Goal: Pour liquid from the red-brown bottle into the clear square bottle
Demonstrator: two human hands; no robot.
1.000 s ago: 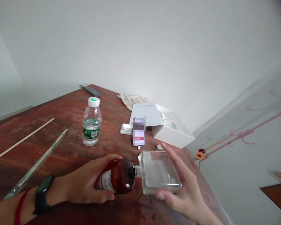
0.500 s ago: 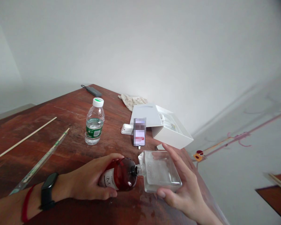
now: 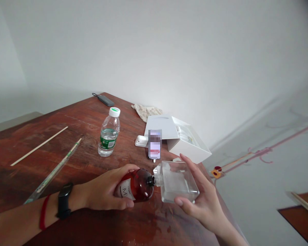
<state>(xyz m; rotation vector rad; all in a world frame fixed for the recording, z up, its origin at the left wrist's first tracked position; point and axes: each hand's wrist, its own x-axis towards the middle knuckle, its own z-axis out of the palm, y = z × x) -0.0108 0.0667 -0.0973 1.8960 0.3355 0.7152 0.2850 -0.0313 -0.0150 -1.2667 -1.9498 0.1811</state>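
Note:
My left hand (image 3: 105,188) grips a dark red-brown bottle (image 3: 141,184) with a white label, lying nearly on its side. Its narrow neck meets the mouth of a clear, square glass bottle (image 3: 176,181), which my right hand (image 3: 197,208) holds from below and the far side. The two necks touch just above the table. No liquid is clearly visible passing between them. A black watch and a red string circle my left wrist.
On the reddish wooden table (image 3: 41,164) stand a water bottle (image 3: 108,132) and a phone (image 3: 154,145). Near them are a white earbud case (image 3: 141,141), an open white box (image 3: 188,143), a cloth (image 3: 146,112), a power bank (image 3: 105,100), and two long sticks (image 3: 39,146).
The view has drifted, shifting the table items right in the picture. Both bottles stay joined at the neck, and the clear bottle has turned slightly clockwise.

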